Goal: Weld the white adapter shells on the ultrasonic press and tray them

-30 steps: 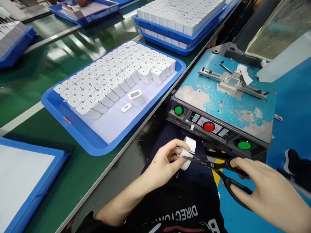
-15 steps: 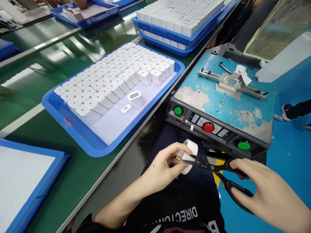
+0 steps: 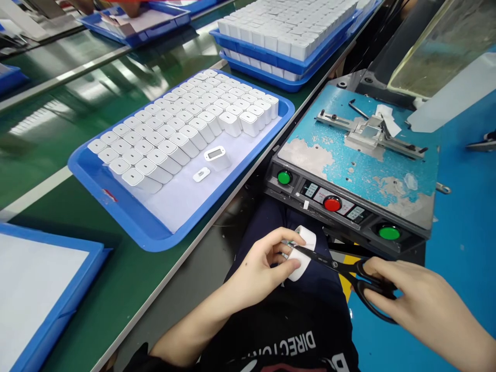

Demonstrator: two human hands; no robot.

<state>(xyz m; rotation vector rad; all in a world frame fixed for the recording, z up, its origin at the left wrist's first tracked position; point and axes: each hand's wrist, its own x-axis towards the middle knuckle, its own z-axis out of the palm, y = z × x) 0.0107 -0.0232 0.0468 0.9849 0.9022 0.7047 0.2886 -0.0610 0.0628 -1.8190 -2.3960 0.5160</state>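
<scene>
Black scissors (image 3: 335, 264) at a white roll (image 3: 303, 264).
Left hand (image 3: 264, 268) pinches the roll between thumb and fingers (image 3: 284, 235); right hand (image 3: 422, 297), fingers curled, grips the scissors.

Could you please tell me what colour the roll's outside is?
The roll is white outside, best seen in the head view.

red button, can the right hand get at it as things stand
Probably yes, though the right hand is occupied: its fingers are in the handles of the scissors, which it may need to put down first. Nothing appears to cover the red button.
</scene>
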